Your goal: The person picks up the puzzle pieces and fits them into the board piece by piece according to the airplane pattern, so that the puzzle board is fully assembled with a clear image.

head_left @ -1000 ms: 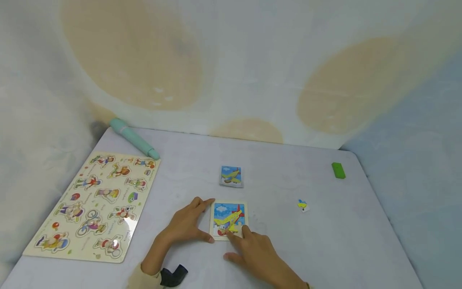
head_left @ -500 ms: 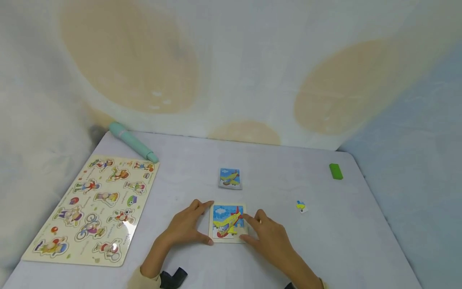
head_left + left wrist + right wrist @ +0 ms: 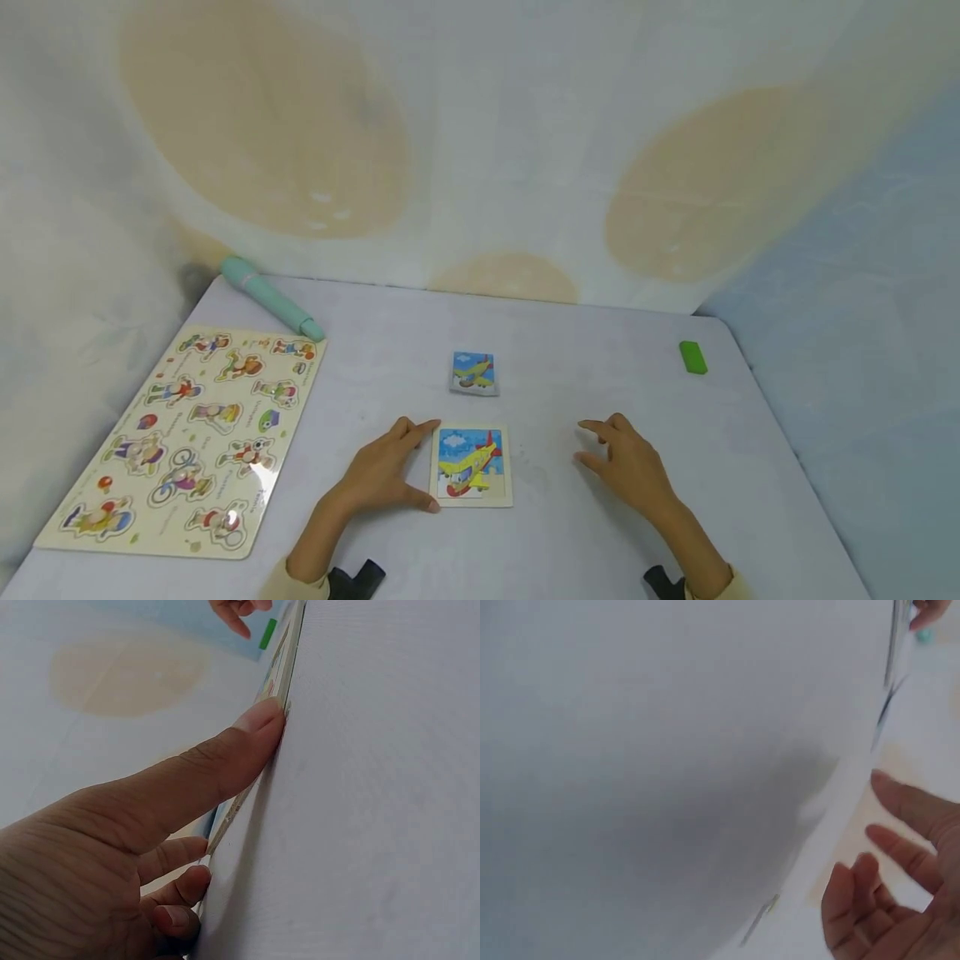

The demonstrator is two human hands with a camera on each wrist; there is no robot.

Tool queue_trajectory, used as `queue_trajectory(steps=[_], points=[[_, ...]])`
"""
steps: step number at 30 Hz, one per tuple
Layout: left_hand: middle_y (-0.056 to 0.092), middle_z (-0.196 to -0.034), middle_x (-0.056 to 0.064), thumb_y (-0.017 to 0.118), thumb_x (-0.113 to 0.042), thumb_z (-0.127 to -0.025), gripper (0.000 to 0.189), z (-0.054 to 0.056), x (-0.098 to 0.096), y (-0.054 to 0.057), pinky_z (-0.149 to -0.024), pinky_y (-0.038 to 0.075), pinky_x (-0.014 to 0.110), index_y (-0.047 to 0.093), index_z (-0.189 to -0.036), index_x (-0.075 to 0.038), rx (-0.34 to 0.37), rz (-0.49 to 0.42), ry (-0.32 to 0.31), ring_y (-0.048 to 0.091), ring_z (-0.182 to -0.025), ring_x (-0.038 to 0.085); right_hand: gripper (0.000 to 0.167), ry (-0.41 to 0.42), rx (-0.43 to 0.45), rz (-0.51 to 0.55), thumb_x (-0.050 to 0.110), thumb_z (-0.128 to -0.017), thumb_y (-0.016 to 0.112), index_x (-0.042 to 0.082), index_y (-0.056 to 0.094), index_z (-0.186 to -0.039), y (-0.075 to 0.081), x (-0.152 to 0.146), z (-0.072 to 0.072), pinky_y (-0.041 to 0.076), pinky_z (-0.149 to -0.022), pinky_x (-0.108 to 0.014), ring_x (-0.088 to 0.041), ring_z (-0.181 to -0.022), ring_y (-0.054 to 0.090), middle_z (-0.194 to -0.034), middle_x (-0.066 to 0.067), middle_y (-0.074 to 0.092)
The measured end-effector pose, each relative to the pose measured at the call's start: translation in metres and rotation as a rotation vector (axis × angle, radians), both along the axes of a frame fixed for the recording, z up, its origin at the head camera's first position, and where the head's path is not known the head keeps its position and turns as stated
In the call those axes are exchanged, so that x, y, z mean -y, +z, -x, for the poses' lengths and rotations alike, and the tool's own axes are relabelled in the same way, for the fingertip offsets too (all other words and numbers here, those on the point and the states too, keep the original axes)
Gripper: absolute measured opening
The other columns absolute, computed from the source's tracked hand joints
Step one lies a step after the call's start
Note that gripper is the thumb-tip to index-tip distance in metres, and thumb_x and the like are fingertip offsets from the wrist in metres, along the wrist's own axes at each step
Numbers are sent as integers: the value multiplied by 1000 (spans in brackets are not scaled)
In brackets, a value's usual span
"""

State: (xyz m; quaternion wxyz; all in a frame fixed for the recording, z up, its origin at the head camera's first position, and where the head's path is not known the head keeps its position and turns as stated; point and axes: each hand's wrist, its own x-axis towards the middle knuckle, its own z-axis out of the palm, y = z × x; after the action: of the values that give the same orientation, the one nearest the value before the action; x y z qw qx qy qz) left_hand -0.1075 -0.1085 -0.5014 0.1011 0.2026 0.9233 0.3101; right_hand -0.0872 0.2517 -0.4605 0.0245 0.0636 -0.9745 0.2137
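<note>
A small square jigsaw puzzle (image 3: 471, 467) with a yellow aeroplane picture lies in a pale wooden frame; bare wood shows at its lower right. My left hand (image 3: 386, 471) holds the frame's left side, index finger at the far corner and thumb at the near one. In the left wrist view the thumb (image 3: 259, 724) rests on the frame's edge. My right hand (image 3: 633, 467) hovers over the table to the right, thumb and index finger apart with nothing between them. A small puzzle piece (image 3: 761, 919) lies on the table in the right wrist view; the hand hides it in the head view.
Behind the puzzle lies a small stack (image 3: 474, 373) topped with the same aeroplane picture. A large cream board (image 3: 180, 446) with figures lies at the left, and a mint-green cylinder (image 3: 272, 298) touches its far end. A green block (image 3: 693, 357) lies far right.
My right hand has left the puzzle's surface, passed its right edge, and moved right to where the loose piece lies. My left hand has stayed at the frame.
</note>
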Motion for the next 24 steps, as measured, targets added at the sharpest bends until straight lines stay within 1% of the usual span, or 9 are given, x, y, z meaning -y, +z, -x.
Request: queue_trajectory(steps=[3, 6, 11, 14, 19, 24], points=[[45, -102, -7, 94, -50, -54, 110, 0, 0, 0, -70, 39, 25, 46, -148, -19, 2, 2, -2, 43, -83, 9, 47, 27, -4, 46, 15, -78, 83, 8, 69, -123, -4, -21, 6, 39, -53, -22, -6, -67, 42, -93, -5, 55], [45, -101, -6, 94, -50, -54, 110, -1, 0, 0, -69, 39, 25, 46, -148, -18, 2, 1, -6, 43, -83, 10, 47, 41, 24, 82, 14, -79, 83, 8, 69, -123, -6, -39, 12, 39, -57, -22, -5, -69, 42, -93, -5, 54], [45, -101, -6, 94, -50, -54, 110, -1, 1, 1, -69, 38, 24, 47, -148, -17, -3, -1, -8, 43, -83, 10, 46, 19, 117, 131, 15, -82, 80, 7, 68, -125, -8, -61, 19, 41, -62, -24, -11, -75, 46, -93, -6, 52], [45, -101, -6, 94, -49, -54, 110, -1, 1, 2, -68, 38, 24, 46, -148, -17, -5, 1, -9, 43, -82, 10, 44, -6, 142, 130, 15, -83, 79, 7, 68, -124, -12, -70, 21, 42, -66, -25, -14, -79, 48, -93, -6, 53], [44, -101, -6, 94, -50, -54, 110, -1, 1, 1, -68, 38, 24, 46, -148, -18, 1, 6, -7, 43, -82, 10, 37, -50, 134, 134, 16, -84, 79, 7, 69, -118, -21, -79, 22, 44, -69, -26, -17, -81, 49, -90, -5, 55], [45, -102, -6, 94, -50, -55, 110, 0, 0, 1, -69, 39, 25, 46, -149, -18, -1, 8, -8, 43, -83, 10, 33, -47, 111, 147, 17, -85, 78, 3, 68, -113, -23, -83, 22, 43, -68, -25, -17, -80, 48, -89, -5, 55]])
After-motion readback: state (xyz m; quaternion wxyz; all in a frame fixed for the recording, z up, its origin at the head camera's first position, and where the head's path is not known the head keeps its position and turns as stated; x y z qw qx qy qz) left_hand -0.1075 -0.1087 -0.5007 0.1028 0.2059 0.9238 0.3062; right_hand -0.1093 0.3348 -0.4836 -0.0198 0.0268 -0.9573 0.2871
